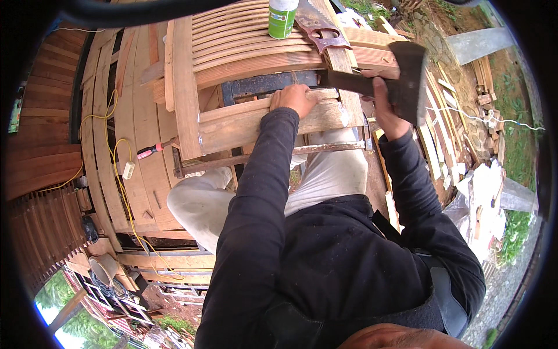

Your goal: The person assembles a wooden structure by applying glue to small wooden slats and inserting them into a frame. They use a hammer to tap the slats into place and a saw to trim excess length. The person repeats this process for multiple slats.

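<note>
**Now we hold a hatchet over a wooden frame**

Our right hand (381,102) has its fingers wrapped tight around the handle of a dark metal hatchet with a wide blade (407,75). The blade sits past the right edge of the slatted brown wooden frame (244,52). Our left hand (296,98) presses down on the pale front board of that frame (261,125), fingers curled over its top edge. A green and white can (282,18) and a rusty hand saw (319,29) rest on the slats at the far edge.
</note>
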`<state>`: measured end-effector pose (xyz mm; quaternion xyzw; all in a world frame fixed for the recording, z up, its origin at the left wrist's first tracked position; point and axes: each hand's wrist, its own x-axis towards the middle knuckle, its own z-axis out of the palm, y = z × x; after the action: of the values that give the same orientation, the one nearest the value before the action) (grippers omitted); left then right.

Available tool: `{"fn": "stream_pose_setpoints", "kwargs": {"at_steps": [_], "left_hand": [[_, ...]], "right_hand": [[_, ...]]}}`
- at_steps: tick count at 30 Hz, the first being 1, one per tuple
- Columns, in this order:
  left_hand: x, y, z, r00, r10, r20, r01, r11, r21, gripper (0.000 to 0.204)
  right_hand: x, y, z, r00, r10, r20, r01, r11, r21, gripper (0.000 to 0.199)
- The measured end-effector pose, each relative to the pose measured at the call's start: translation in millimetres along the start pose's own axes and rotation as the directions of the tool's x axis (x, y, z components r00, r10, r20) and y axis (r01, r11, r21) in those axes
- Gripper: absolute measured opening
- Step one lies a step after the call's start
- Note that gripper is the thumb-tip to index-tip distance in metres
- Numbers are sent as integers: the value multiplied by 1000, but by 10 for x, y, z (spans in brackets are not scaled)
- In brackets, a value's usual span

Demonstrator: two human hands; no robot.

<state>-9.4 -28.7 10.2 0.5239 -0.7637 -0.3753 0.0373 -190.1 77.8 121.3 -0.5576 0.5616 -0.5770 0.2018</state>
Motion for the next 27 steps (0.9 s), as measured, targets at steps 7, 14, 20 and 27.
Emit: {"fn": "stream_pose_setpoints", "kwargs": {"at_steps": [7, 14, 20, 27], "left_hand": [[-29, 32, -24, 1000, -10, 14, 10, 1000, -5, 54], [-43, 79, -55, 1000, -21, 19, 21, 1000, -9, 55], [-28, 32, -60, 999, -14, 40, 15, 1000, -22, 55], [-23, 43, -33, 998, -5, 58, 3, 999, 33, 58]], "right_hand": [[108, 58, 29, 998, 65, 19, -65, 998, -26, 14], [189, 346, 32, 998, -12, 62, 24, 980, -198, 12], [272, 178, 77, 998, 28, 57, -18, 984, -175, 15], [360, 328, 137, 994, 17, 108, 6, 979, -203, 16]]}}
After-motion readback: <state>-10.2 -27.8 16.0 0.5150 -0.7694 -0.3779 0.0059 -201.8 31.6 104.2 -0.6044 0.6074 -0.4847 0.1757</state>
